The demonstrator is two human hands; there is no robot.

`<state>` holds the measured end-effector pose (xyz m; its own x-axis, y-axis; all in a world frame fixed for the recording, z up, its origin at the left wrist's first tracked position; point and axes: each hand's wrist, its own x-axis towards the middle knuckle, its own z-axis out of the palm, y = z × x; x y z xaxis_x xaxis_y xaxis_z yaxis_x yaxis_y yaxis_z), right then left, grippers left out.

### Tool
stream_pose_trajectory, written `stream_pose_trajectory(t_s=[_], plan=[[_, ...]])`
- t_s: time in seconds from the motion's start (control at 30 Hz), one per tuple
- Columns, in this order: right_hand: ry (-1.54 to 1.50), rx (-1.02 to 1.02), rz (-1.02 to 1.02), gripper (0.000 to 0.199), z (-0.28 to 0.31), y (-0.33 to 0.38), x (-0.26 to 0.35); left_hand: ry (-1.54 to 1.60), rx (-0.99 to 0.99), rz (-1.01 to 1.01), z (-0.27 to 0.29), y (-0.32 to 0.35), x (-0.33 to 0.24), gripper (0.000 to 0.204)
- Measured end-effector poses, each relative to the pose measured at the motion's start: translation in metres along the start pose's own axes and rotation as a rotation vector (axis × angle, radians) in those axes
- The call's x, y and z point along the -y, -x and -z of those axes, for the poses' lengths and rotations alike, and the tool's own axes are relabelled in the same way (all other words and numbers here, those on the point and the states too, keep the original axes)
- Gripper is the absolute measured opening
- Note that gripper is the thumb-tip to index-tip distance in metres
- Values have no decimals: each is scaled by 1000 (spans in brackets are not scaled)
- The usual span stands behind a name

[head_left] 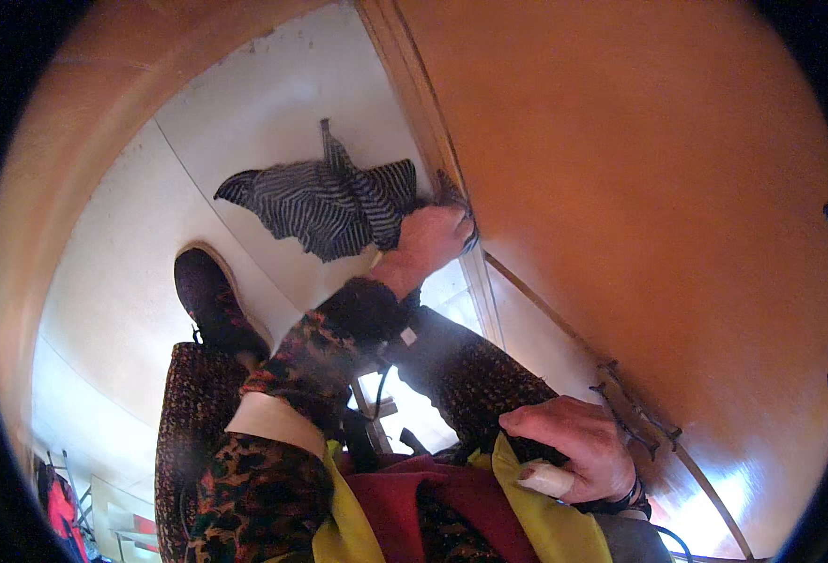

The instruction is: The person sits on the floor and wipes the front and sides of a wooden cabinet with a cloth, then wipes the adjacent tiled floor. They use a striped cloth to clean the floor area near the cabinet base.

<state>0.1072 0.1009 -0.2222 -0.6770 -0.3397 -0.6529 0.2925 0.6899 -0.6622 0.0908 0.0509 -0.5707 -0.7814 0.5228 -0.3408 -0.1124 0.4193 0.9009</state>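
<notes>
A dark, light-striped cloth (pixel 325 202) lies crumpled on the pale floor, its right end bunched against the brown wall's foot. My left hand (pixel 428 239) is closed on that bunched end and presses it to the wooden strip (pixel 416 80) along the wall's base. Some of the left fingers are hidden by the hand itself. My right hand (pixel 578 448) rests by my bent right leg, thumb and forefinger apart, with nothing visible between them. A pale bandage (pixel 545 479) wraps its thumb. The remaining right fingers are partly hidden.
A smooth orange-brown wall (pixel 639 188) fills the right side. A thin wooden strip (pixel 545 319) with small brackets runs along its lower edge. My dark shoe (pixel 212 296) stands on the floor (pixel 132 225) at left. A red garment (pixel 60 511) hangs on a rack at lower left.
</notes>
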Motion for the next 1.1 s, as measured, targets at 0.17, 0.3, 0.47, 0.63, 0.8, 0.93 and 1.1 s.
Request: stream_pose_trajectory(t_s=[0.17, 0.3, 0.47, 0.63, 0.8, 0.93, 1.1], plan=[[-17, -10, -17, 47, 3, 5, -7, 41, -36, -70, 41, -31, 12, 30], [-10, -38, -45, 45, 8, 12, -11, 77, -25, 17, 40, -32, 13, 34], [-57, -66, -49, 46, 11, 17, -18, 204, -223, 135, -4, -6, 5, 36], [-43, -78, -20, 50, 7, 19, -20, 55, 3, 174, -33, 18, 0, 37], [-21, -92, 14, 50, -4, 26, -14, -186, 142, -15, -70, 51, 3, 33], [-25, -99, 43, 48, -38, 33, -4, -1, 511, -21, -108, 107, 21, 33], [-20, 44, -15, 50, -50, 43, 0, 297, 131, -25, -88, 105, 50, 26]])
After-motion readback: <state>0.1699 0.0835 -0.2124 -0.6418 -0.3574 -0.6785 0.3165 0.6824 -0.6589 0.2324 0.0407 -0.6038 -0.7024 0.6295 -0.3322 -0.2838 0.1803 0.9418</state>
